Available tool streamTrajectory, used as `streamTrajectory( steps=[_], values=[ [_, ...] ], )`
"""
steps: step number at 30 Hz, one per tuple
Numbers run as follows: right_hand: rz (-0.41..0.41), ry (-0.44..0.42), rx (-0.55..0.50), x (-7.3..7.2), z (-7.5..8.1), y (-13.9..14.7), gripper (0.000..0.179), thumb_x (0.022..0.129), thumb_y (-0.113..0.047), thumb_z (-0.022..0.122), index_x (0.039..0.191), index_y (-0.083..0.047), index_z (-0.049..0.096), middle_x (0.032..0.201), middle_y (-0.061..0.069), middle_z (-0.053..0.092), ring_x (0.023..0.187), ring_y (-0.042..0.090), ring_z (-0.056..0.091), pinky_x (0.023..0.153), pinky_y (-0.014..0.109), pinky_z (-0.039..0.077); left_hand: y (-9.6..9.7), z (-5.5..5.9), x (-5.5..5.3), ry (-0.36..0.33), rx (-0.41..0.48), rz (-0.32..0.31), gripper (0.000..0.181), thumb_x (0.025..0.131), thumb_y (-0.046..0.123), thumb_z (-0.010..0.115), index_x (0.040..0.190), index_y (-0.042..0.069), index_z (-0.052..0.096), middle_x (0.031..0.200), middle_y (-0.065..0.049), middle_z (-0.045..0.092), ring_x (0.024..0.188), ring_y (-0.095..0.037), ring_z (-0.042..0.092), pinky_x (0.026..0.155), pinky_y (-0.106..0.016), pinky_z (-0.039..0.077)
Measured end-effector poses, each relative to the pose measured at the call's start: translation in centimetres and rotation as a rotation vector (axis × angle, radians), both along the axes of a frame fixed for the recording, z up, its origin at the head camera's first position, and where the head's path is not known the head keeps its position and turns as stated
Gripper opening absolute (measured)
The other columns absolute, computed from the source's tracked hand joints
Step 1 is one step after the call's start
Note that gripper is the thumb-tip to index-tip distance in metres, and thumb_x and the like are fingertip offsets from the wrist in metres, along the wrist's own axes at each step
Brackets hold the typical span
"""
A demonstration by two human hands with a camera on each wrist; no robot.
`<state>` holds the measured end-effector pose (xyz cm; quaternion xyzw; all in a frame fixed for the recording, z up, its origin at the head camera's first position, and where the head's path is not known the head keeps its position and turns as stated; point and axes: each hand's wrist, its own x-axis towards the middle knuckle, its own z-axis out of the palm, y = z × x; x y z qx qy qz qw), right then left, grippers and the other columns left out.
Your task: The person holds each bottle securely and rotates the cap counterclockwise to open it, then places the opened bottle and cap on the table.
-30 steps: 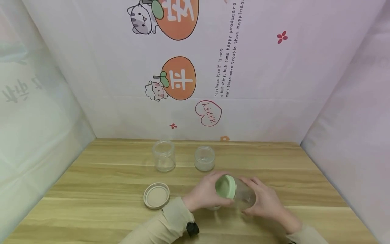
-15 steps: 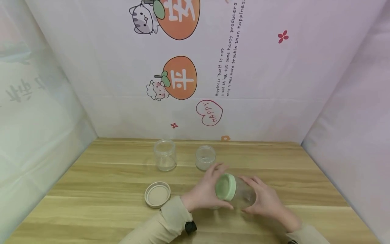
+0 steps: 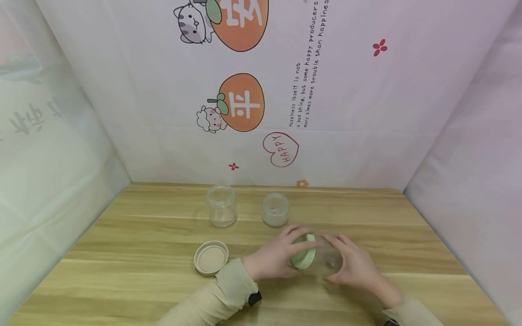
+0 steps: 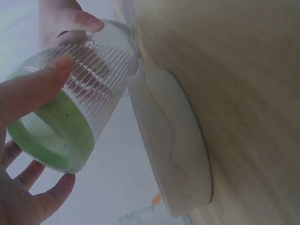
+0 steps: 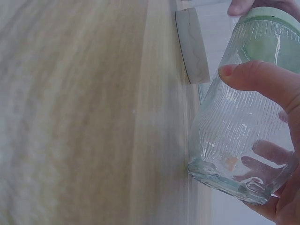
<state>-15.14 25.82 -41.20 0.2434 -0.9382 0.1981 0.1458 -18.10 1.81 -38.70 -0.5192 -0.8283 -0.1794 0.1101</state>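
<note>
A ribbed clear glass jar (image 5: 234, 119) with a pale green lid (image 3: 306, 256) is tilted over the table, lid toward the left. Around the jar's body my right hand (image 3: 355, 267) grips with its thumb and fingers. My left hand (image 3: 277, 258) holds the lid end, fingers over the green rim; in the left wrist view the thumb lies on the ribbed glass beside the lid (image 4: 56, 131). The base sits close to the tabletop; whether it touches, I cannot tell.
A beige lid (image 3: 211, 258) lies inside-up at the left. Toward the back wall stand an uncovered clear jar (image 3: 222, 206) and a shorter clear jar (image 3: 275, 210). A cream lid (image 4: 173, 140) shows low beside the hands in the wrist views. Printed white cloth (image 3: 346, 136) encloses the wooden table (image 3: 134, 235).
My left hand's fingers were spread wider around the green lid half a second ago and now lie across its rim. The right hand and jar have stayed nearly in place.
</note>
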Motion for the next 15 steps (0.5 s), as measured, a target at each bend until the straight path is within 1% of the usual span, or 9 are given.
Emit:
streamTrajectory(
  steps=[2, 4, 9, 12, 15],
  values=[
    [-0.004, 0.000, 0.000, 0.00, 0.07, -0.03, 0.097, 0.046, -0.027, 0.092, 0.133, -0.014, 0.050, 0.113, 0.006, 0.057, 0.078, 0.013, 0.058, 0.054, 0.023, 0.048, 0.06, 0.11, -0.08, 0.015, -0.018, 0.005, 0.080, 0.068, 0.021, 0.084, 0.138, 0.025, 0.046, 0.146, -0.001, 0.034, 0.133, -0.021, 0.031, 0.101, -0.027, 0.043],
    [-0.003, -0.001, 0.000, 0.03, 0.07, -0.04, 0.098, 0.046, -0.027, 0.092, 0.133, -0.014, 0.050, 0.112, 0.006, 0.057, 0.077, 0.012, 0.056, 0.054, 0.021, 0.047, 0.08, 0.28, -0.06, 0.015, -0.035, 0.014, 0.078, 0.068, 0.020, 0.083, 0.137, 0.025, 0.046, 0.145, -0.002, 0.035, 0.132, -0.021, 0.032, 0.100, -0.026, 0.042],
    [0.023, 0.005, 0.000, 0.02, -0.02, 0.00, 0.098, 0.047, -0.027, 0.092, 0.133, -0.014, 0.049, 0.110, 0.005, 0.056, 0.074, 0.010, 0.055, 0.054, 0.019, 0.048, 0.03, 0.69, 0.22, -0.020, -0.041, 0.044, 0.075, 0.069, 0.022, 0.083, 0.136, 0.023, 0.049, 0.143, -0.006, 0.038, 0.130, -0.022, 0.033, 0.099, -0.025, 0.042],
    [0.026, 0.005, -0.007, 0.03, -0.02, -0.01, 0.098, 0.046, -0.027, 0.093, 0.134, -0.014, 0.049, 0.109, 0.004, 0.056, 0.078, 0.013, 0.057, 0.055, 0.025, 0.051, 0.02, 0.88, 0.39, -0.045, -0.017, 0.063, 0.074, 0.068, 0.022, 0.084, 0.134, 0.022, 0.051, 0.141, -0.006, 0.040, 0.128, -0.022, 0.036, 0.098, -0.024, 0.043],
    [0.020, 0.008, -0.014, 0.12, 0.01, -0.04, 0.098, 0.045, -0.027, 0.093, 0.132, -0.012, 0.050, 0.107, 0.005, 0.057, 0.083, 0.018, 0.059, 0.057, 0.033, 0.053, 0.08, 1.03, 0.59, -0.064, 0.002, 0.087, 0.074, 0.067, 0.025, 0.085, 0.133, 0.023, 0.052, 0.138, -0.005, 0.043, 0.126, -0.022, 0.039, 0.096, -0.024, 0.044]
  ],
)
